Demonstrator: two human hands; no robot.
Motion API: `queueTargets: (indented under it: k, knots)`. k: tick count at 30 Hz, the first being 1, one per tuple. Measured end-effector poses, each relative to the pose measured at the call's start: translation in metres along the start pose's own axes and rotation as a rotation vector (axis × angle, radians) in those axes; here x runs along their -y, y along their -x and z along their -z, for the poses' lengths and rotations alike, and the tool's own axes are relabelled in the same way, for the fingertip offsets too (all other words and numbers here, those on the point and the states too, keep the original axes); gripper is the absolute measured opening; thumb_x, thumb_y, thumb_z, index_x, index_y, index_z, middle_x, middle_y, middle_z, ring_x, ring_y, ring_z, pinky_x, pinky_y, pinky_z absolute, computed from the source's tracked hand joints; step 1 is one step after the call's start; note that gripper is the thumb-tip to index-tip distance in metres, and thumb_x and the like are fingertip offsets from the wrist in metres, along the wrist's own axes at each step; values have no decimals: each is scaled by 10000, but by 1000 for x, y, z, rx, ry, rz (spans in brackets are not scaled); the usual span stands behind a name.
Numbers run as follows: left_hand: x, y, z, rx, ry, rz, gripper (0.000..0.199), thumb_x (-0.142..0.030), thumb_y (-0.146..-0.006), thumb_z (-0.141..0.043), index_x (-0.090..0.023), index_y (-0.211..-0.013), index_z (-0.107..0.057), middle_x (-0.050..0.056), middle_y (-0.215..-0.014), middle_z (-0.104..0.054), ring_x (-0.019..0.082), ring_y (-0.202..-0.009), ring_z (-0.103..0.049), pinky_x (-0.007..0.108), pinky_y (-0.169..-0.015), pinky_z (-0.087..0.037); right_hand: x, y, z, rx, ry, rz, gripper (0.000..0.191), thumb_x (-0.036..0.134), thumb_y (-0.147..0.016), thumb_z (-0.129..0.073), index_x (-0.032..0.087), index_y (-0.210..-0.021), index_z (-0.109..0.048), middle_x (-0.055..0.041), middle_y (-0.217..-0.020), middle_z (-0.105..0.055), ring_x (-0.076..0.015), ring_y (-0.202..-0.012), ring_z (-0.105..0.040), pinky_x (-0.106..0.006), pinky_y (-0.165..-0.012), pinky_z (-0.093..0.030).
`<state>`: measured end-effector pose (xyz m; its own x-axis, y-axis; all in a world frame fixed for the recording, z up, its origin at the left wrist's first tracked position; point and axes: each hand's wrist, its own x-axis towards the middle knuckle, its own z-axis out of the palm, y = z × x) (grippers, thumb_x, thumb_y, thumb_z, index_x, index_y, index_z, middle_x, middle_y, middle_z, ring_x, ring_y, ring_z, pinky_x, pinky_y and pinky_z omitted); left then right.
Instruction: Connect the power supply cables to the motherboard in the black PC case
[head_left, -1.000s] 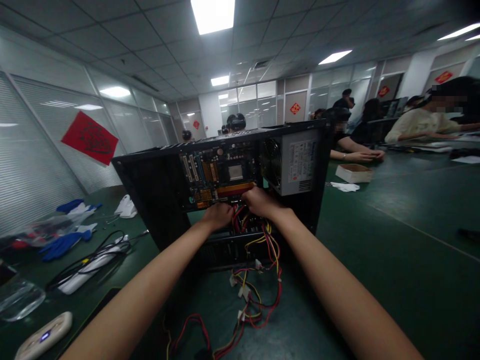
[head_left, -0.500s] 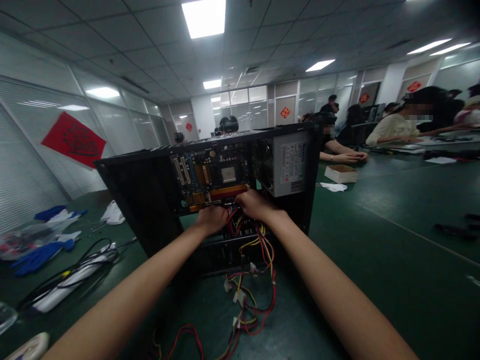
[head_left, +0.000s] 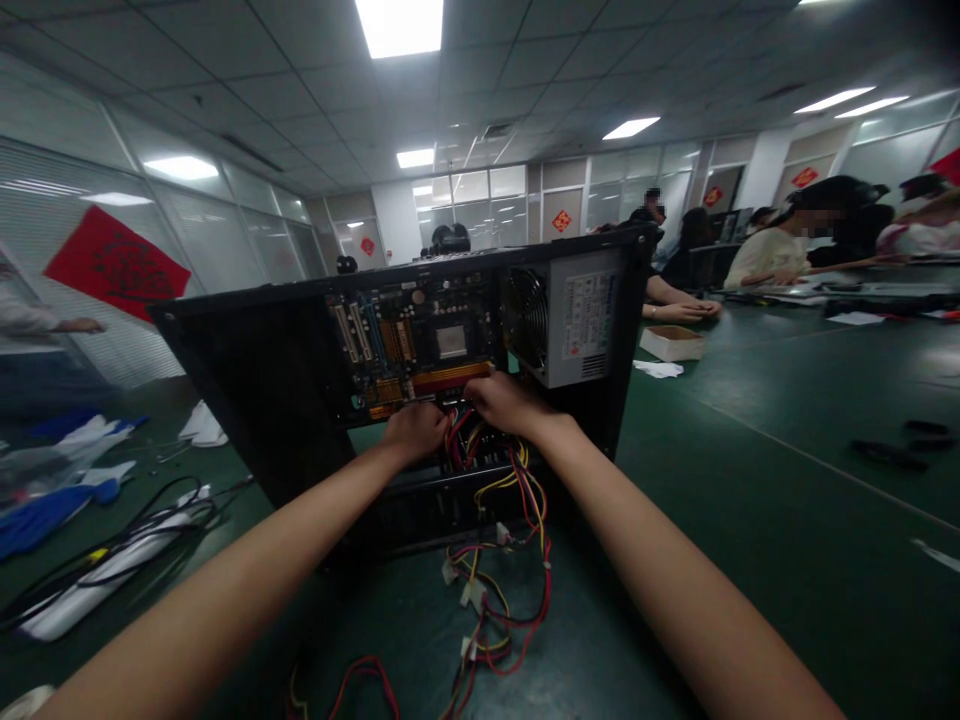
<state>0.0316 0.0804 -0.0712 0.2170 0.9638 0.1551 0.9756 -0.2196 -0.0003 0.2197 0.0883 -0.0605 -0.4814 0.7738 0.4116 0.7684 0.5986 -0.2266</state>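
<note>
An open black computer case (head_left: 247, 390) stands before me on the green table, its inside facing me. Mounted in it are a motherboard (head_left: 390, 340) and, at upper right, a silver power supply (head_left: 585, 320) with a fan. At the board's lower edge, my left hand (head_left: 416, 432) is closed, its fingertips against a power cable (head_left: 455, 440) of coloured wires. My right hand (head_left: 499, 400) pinches at the top of that cable, close beside the left. The connector is hidden by the fingers. Loose power leads (head_left: 474, 595) with white plugs hang out onto the table.
To the left lie a white power strip (head_left: 112, 575) with black cable, blue gloves (head_left: 56, 515) and plastic bags. At right are a small open box (head_left: 673, 343), white paper (head_left: 658, 369) and dark items (head_left: 889, 455). Several people sit across the table; another person's arm (head_left: 75, 325) shows at far left.
My view has turned slightly right, shifting the scene left. My left hand has drawn a little away from the right one, with wires showing between them. A person has appeared at far left.
</note>
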Motion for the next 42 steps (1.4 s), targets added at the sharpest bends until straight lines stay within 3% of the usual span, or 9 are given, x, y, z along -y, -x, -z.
queueTargets:
  k: [8,15,22,25,31,35,39,41,42]
  knots:
    - [-5,2,0,-9,-10,46,576,-494,-981,-292,-184,-948,-776,179,-1021,-759,346,-989,-720,421,-809,-540,5,1,2,30,58,-3,301,30,-862,-525,138,-1071,-712,-144,-1089,-728,-240,-1025,-677,-260,-760,-449]
    - [-2,5,7,56,48,-72,477,-410,-999,-344,-188,-931,-760,134,-1007,-765,262,-972,-725,309,-782,-517,8,0,-2,61,122,-68,288,57,-879,-518,160,-1084,-691,-145,-1085,-718,-248,-1021,-675,-276,-759,-447]
    - [-4,29,16,-71,67,-86,350,-336,-992,-381,-188,-1049,-692,152,-1073,-733,309,-990,-700,361,-778,-487,14,3,0,69,124,-81,292,78,-872,-541,163,-1107,-692,-146,-1099,-717,-249,-1004,-686,-270,-741,-443]
    - [-3,38,20,-115,104,-105,310,-340,-1006,-378,-196,-1039,-651,113,-1047,-727,265,-980,-690,328,-784,-469,16,5,4,68,116,-75,285,97,-885,-529,169,-1105,-695,-138,-1090,-722,-242,-993,-687,-271,-737,-441]
    - [-1,39,22,-145,220,-308,317,-414,-1013,-411,-197,-921,-622,51,-893,-701,198,-814,-650,283,-692,-399,17,4,6,69,101,-53,245,180,-946,-490,184,-1063,-706,-108,-1084,-732,-231,-1033,-673,-271,-775,-438]
    - [-5,43,26,-102,274,-361,344,-415,-992,-458,-179,-816,-636,30,-758,-675,180,-706,-609,276,-632,-356,19,5,8,91,106,-47,248,183,-953,-492,164,-1068,-711,-135,-1114,-727,-241,-1061,-663,-276,-806,-439]
    - [-28,67,43,33,496,-485,372,-439,-989,-471,-166,-846,-679,22,-768,-700,156,-691,-618,244,-615,-408,22,7,20,165,91,-10,232,143,-914,-542,136,-1041,-736,-160,-1068,-739,-244,-1002,-678,-270,-791,-448]
    - [-46,85,53,131,376,-614,322,-479,-942,-569,-196,-910,-718,21,-808,-728,173,-720,-653,256,-644,-438,26,8,31,197,51,60,257,81,-875,-545,140,-1018,-751,-146,-1032,-751,-233,-962,-683,-262,-780,-451]
    - [-56,95,57,121,250,-639,314,-505,-889,-643,-205,-922,-725,33,-825,-735,204,-751,-671,278,-661,-452,30,10,38,185,18,108,286,47,-857,-534,144,-1011,-755,-134,-1021,-755,-225,-949,-684,-259,-778,-452]
